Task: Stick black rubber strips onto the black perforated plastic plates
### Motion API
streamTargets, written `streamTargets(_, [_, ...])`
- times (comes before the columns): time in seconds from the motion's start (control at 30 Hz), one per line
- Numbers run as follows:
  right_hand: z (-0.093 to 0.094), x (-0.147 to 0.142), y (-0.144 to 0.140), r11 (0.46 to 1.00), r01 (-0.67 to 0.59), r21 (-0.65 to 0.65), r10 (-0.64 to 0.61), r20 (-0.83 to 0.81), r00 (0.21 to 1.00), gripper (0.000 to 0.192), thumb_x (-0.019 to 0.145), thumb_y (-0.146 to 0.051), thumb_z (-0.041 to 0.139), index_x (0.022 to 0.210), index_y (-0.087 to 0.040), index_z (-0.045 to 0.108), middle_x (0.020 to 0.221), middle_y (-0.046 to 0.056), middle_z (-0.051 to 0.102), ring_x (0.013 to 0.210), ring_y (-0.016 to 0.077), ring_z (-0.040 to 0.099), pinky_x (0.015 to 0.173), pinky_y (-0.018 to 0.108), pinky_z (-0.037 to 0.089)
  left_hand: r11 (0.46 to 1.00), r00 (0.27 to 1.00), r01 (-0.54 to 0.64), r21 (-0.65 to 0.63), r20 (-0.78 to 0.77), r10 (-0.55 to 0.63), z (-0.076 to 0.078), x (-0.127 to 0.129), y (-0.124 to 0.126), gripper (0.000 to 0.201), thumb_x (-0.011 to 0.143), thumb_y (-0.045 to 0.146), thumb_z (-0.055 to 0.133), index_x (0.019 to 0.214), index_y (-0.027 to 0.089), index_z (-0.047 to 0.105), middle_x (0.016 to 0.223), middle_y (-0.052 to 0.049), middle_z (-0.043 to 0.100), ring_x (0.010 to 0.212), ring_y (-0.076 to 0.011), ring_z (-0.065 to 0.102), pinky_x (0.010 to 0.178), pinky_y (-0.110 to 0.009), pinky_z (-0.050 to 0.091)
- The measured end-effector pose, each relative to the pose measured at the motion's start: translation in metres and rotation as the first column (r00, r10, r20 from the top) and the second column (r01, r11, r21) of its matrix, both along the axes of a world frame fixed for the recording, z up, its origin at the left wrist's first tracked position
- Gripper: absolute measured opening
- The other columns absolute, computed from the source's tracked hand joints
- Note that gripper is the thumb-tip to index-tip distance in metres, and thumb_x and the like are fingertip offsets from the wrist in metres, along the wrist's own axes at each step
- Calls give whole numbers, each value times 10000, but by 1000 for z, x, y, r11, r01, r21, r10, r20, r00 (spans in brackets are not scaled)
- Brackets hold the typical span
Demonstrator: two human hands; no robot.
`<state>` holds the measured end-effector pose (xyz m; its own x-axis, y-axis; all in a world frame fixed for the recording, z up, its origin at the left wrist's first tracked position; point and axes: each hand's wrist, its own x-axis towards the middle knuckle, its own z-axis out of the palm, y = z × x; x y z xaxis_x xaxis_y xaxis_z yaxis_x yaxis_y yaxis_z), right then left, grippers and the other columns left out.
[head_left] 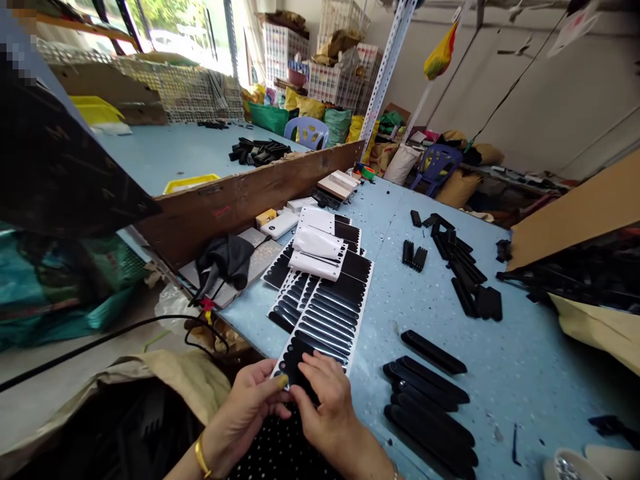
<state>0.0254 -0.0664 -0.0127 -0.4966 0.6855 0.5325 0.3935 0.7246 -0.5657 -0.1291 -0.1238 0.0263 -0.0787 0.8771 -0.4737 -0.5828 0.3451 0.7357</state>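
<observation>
Head view: the sheet is set on the table in front of the body, its near end at the hands. It could be creased or torn at the near corner if pulled unevenly. The papers lying over its far part could be slid off by a tug. The bars might be knocked by a right-forearm swing. By the left hand the corner is pinched, thumb on top, fingers curled. The right hand is laid over it, fingers bent, thumb toward the left's; whether anything is gripped there can't be told.
</observation>
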Motion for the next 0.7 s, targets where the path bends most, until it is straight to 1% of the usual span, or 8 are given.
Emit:
streamTargets(0.1, [-3,-2,-7,998,45,-44,-45,-2,999,302,825,-169,619,1126,-198,632,1079,120,695,1093,296,621,930,516,507,1000,1000,-5,-1,26,5,-3,3,-3,270,700,284,812,887,116,714,743,-51,700,654,-155,662,526,-216,533])
streamTargets(0.23, [1,-3,-9,991,81,-104,-87,-49,995,325,810,-158,625,1134,-174,644,1100,141,692,1100,311,614,946,535,483,999,998,-7,45,-59,10,-1,8,3,247,722,294,792,882,116,730,727,-36,686,605,-114,610,520,-194,516])
streamTargets(0.3, [4,-5,-7,983,89,-158,-105,-94,990,290,795,-171,645,1083,-171,679,1066,136,707,1051,310,632,923,519,494,997,993,5,82,-116,5,1,11,9,234,734,307,778,859,114,734,701,-25,671,574,-98,580,501,-179,497])
streamTargets(0.37, [7,-7,-2,962,87,-257,-130,-152,980,202,779,-180,664,971,-183,726,980,116,734,966,296,660,877,485,518,995,987,30,97,-162,-14,1,13,13,223,746,323,762,808,111,730,677,-24,662,571,-102,581,494,-174,487])
streamTargets(0.43, [12,-8,3,922,62,-383,-154,-216,964,125,760,-174,678,856,-197,754,898,94,752,902,275,677,843,442,535,994,980,57,97,-196,-37,0,15,16,230,756,337,747,767,109,719,675,-35,666,589,-123,609,488,-177,483])
streamTargets(0.53, [20,-7,9,837,-2,-547,-177,-274,945,97,727,-172,699,780,-206,772,872,86,760,897,259,684,844,397,534,992,974,84,98,-217,-61,-3,16,18,229,758,336,743,767,110,715,680,-48,677,621,-159,651,488,-186,488])
streamTargets(0.63, [27,-5,11,760,-44,-648,-196,-293,936,112,722,-179,692,774,-217,784,877,77,760,926,255,676,868,380,515,994,980,71,84,-189,-54,-5,17,18,225,746,326,758,813,115,721,713,-56,692,633,-170,670,490,-194,502])
streamTargets(0.7, [28,-4,12,708,-83,-701,-199,-311,929,131,754,-189,659,755,-224,785,882,62,761,930,243,672,885,367,498,996,986,55,71,-158,-44,-5,17,18,237,740,324,767,846,116,724,745,-61,701,636,-171,676,484,-195,506])
